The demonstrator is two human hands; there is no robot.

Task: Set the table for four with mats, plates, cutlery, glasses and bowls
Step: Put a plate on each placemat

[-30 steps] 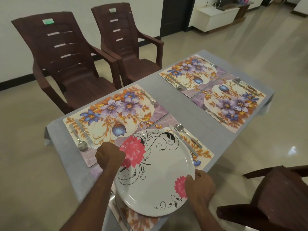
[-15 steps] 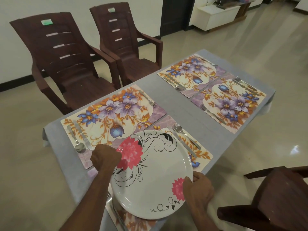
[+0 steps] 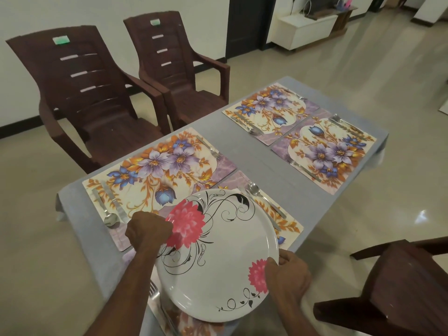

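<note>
White with pink flowers and black scrolls, the plate sits over the nearest mat on the counter. From the head view I see my left hand and right hand each curled around its rim on opposite sides.

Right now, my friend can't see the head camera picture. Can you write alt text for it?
Two hands, left and right, hold a round white plate with pink flowers by its rim over the nearest floral placemat on a grey-clothed table. Three more floral mats with cutlery lie beyond, and two brown plastic chairs stand along the table's far side.
</note>
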